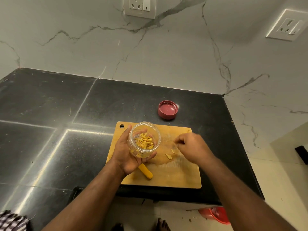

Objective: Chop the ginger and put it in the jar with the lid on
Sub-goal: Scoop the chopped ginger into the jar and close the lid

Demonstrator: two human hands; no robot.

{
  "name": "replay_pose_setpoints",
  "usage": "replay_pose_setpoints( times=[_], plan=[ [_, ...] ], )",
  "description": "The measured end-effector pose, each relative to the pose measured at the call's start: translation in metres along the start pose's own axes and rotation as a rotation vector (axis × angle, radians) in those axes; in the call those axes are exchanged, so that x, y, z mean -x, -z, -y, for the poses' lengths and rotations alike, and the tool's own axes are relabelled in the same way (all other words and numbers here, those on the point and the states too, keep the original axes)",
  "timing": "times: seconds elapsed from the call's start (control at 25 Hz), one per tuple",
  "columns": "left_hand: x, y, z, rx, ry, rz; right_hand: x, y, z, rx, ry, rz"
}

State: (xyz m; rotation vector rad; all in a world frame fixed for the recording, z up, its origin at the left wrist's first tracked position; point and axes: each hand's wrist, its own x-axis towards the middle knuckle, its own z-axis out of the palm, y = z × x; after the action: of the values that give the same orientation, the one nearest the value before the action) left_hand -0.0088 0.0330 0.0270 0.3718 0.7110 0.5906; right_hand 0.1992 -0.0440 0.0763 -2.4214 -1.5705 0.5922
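My left hand [124, 152] holds a clear plastic jar [144, 139] above the wooden cutting board [181, 174], fingers curled under it. Chopped yellow ginger pieces lie inside the jar. My right hand [191, 147] hovers over the board just right of the jar, fingertips pinched together; whether they hold ginger is too blurred to tell. A few loose ginger pieces [169, 156] remain on the board between the hands. The dark red lid [168, 110] lies upside down on the counter behind the board. A yellow knife handle [146, 172] sticks out below my left hand; its blade is hidden.
The black stone counter [58, 122] meets a marble wall at the back and ends at the right beside the board. Two wall sockets [140, 5] sit high on the walls. A red tub [216, 214] stands on the floor below the counter edge.
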Motion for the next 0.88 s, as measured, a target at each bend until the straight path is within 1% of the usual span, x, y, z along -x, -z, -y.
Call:
replay_pose_setpoints(
  times=[0.04, 0.12, 0.28, 0.4, 0.48, 0.88],
  plan=[
    [0.0, 0.0, -0.001, 0.0, -0.004, -0.003, -0.001, -0.012, -0.008, 0.036, -0.039, 0.014],
    [0.0, 0.001, -0.001, 0.0, -0.007, -0.006, 0.001, -0.028, -0.014, 0.062, -0.031, 0.001],
    [0.0, 0.0, -0.001, -0.001, -0.009, -0.028, 0.004, -0.045, -0.004, 0.164, 0.121, -0.009],
    [0.001, 0.0, -0.002, -0.009, -0.012, -0.037, 0.012, -0.055, 0.003, 0.193, 0.239, 0.03],
    [0.002, 0.0, -0.002, -0.008, -0.016, -0.048, 0.017, -0.057, 0.004, 0.207, 0.28, 0.043],
    [0.001, -0.002, 0.0, -0.008, -0.007, -0.065, 0.019, -0.056, 0.01, 0.31, 0.288, 0.026]
  ],
)
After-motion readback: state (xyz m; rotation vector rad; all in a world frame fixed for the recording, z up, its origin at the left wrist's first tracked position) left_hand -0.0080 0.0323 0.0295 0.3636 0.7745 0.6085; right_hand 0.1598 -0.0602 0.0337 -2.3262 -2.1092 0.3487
